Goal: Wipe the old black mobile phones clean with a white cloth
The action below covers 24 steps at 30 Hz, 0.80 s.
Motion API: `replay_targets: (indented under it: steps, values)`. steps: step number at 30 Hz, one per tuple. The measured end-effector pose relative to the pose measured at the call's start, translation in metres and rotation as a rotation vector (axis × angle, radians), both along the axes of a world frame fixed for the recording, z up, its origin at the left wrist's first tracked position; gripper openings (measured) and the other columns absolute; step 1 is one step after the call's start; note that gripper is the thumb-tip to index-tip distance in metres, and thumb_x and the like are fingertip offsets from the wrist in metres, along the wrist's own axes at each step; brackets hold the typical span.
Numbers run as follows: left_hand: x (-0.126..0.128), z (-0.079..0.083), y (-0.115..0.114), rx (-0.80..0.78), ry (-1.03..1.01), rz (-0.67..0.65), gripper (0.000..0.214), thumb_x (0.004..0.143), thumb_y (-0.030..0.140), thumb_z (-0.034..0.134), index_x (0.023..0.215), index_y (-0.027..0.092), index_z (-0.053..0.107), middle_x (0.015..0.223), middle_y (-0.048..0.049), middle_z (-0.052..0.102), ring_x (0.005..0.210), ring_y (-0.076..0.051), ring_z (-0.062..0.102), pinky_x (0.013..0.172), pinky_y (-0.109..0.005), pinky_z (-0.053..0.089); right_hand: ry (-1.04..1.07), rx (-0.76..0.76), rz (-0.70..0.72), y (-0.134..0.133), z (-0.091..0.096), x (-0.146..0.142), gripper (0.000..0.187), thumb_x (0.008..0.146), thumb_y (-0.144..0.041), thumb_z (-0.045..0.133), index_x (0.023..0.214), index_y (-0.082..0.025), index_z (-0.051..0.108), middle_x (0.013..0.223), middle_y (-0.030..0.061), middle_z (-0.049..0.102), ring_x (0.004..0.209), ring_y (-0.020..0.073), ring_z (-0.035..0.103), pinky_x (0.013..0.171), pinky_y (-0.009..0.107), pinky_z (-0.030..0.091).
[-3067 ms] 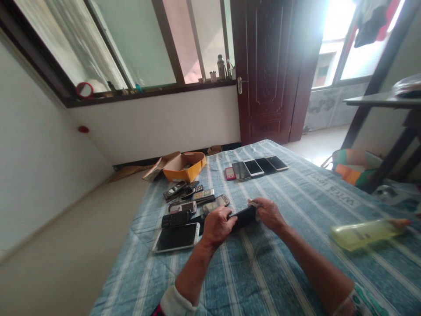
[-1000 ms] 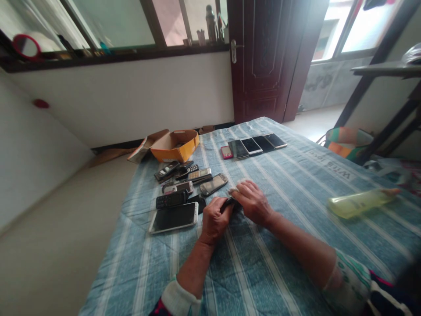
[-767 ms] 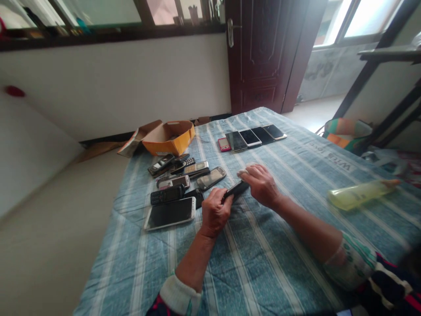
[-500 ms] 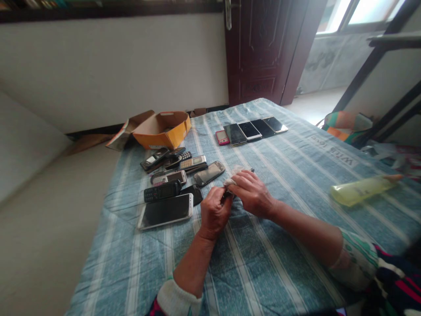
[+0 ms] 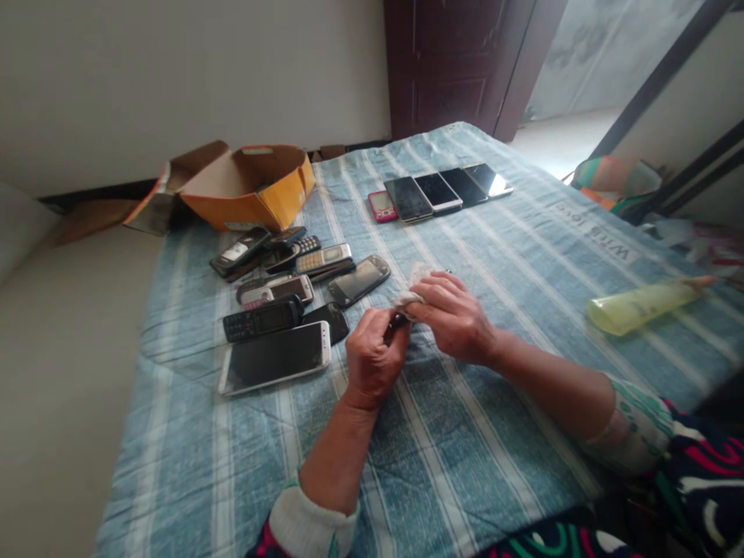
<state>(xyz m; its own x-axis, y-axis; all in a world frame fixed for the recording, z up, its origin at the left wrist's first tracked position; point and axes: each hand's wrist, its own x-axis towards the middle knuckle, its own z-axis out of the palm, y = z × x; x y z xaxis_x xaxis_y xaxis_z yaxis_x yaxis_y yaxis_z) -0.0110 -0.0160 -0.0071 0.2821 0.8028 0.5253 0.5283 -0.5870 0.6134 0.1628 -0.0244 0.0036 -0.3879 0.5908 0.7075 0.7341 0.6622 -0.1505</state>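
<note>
My left hand [image 5: 377,353] is closed round a small dark phone [image 5: 395,325], most of which my fingers hide. My right hand [image 5: 456,318] grips a crumpled white cloth [image 5: 410,299] and presses it against that phone. Left of my hands lies a loose group of old phones: a large white smartphone [image 5: 276,358], a black keypad phone [image 5: 263,318], a grey touchscreen phone [image 5: 359,280] and several others. Farther off, a small pink phone [image 5: 382,206] lies beside a row of dark-screened smartphones [image 5: 438,191].
An open yellow cardboard box [image 5: 282,201] sits at the far left edge of the striped blue tablecloth [image 5: 511,449]. On the right lies a yellow-green bottle [image 5: 639,308]. A dark red door [image 5: 447,70] stands behind the table.
The view has tilted downward, so the table and phones sit higher in the picture. Both hands stay together on the dark phone, with the cloth still in my right hand.
</note>
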Motion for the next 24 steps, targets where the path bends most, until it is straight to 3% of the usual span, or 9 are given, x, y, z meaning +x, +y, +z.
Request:
replay_targets:
  steps: [5,10,18,24]
  values:
    - [0.001,0.0,0.0,0.015,-0.012,0.007,0.012,0.087,0.027,0.057,0.085,0.017,0.063,0.075,-0.0003,0.06,0.066,-0.012,0.057,0.064,-0.022,0.047,-0.022,0.015,-0.023,0.004,-0.004,0.006,0.026,0.097,-0.018,0.041,0.109,-0.02,0.063,0.104,0.0062,0.062,0.108,0.0183,0.054,0.1,0.039,0.039]
    - [0.001,-0.001,0.001,0.016,-0.015,0.016,0.01,0.085,0.026,0.06,0.086,0.017,0.063,0.076,-0.0003,0.061,0.065,-0.012,0.057,0.063,-0.023,0.048,0.033,0.039,-0.111,0.016,-0.002,0.021,0.025,0.097,-0.019,0.042,0.102,-0.019,0.066,0.094,0.006,0.062,0.1,0.0179,0.056,0.094,0.037,0.041]
    - [0.002,0.001,0.002,0.041,-0.01,-0.007,0.011,0.085,0.027,0.06,0.085,0.016,0.064,0.074,-0.0005,0.061,0.064,-0.012,0.057,0.062,-0.023,0.047,-0.059,0.028,0.015,0.001,0.002,0.005,0.026,0.097,-0.019,0.04,0.1,-0.019,0.066,0.094,0.005,0.063,0.098,0.017,0.055,0.094,0.037,0.04]
    - [0.001,-0.001,0.002,0.056,0.013,0.011,0.012,0.084,0.026,0.061,0.086,0.016,0.064,0.076,-0.001,0.062,0.063,-0.012,0.057,0.061,-0.023,0.047,-0.001,0.033,-0.101,0.016,0.002,0.026,0.029,0.099,-0.021,0.037,0.097,-0.02,0.067,0.088,0.0042,0.061,0.094,0.0162,0.055,0.091,0.035,0.041]
